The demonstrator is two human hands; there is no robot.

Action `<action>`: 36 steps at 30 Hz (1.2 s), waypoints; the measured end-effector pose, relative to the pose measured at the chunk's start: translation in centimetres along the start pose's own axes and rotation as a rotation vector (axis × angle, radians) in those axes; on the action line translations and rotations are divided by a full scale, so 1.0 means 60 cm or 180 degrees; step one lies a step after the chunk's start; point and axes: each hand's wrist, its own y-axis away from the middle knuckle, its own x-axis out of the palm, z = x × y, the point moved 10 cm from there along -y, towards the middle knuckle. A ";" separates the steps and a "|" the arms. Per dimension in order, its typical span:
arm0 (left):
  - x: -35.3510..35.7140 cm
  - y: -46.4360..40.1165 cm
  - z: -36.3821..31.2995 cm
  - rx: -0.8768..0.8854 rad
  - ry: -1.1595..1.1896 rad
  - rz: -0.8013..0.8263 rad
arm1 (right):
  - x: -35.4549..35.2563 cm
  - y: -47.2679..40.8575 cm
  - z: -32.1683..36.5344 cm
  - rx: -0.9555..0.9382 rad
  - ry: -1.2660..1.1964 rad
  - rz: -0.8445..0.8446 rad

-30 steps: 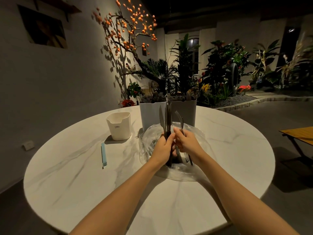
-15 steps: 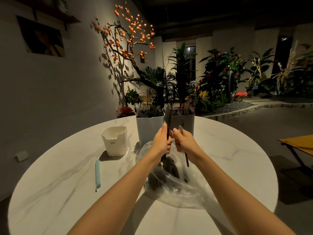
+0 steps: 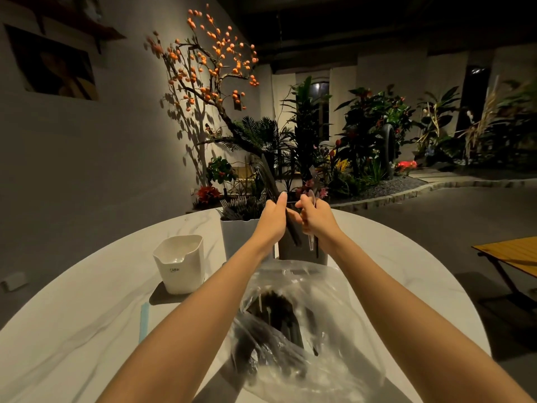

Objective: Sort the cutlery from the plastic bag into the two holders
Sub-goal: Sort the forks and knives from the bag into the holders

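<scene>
My left hand (image 3: 271, 218) grips a bundle of dark cutlery (image 3: 268, 178) that sticks up above the two holders at the far side of the round table. My right hand (image 3: 315, 216) holds a clear plastic spoon (image 3: 311, 199), its handle hanging down in front of the dark holder (image 3: 302, 254). The white holder (image 3: 238, 238) stands to the left of the dark one and is full of dark cutlery. The clear plastic bag (image 3: 293, 324) lies near me between my forearms with several dark pieces inside.
A small white cup-like container (image 3: 180, 264) stands left of the holders on the white marble table (image 3: 72, 330). A thin light-blue strip (image 3: 143, 321) lies near it. Plants line the wall behind the table, and a wooden table (image 3: 511, 254) stands at the right.
Both hands lifted the cutlery out of the bag and carried it away from me, up over the holders. The bag stayed on the table and now lies nearer to me.
</scene>
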 end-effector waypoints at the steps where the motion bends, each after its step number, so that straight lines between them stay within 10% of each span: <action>1: 0.001 -0.008 -0.011 0.0069 -0.0039 -0.0002 | -0.005 -0.012 0.002 -0.0027 0.0042 -0.0082; 19: -0.040 -0.134 -0.035 0.0366 0.0291 -0.0932 | -0.060 -0.102 0.014 -0.0467 -0.0032 -0.1128; 30: 0.023 -0.152 -0.011 0.0577 -0.2826 -0.0361 | -0.058 -0.105 0.011 -0.0716 0.0077 -0.1078; 36: 0.012 -0.137 -0.017 0.0656 -0.1907 -0.0421 | -0.057 -0.108 0.004 -0.0676 -0.0009 -0.1018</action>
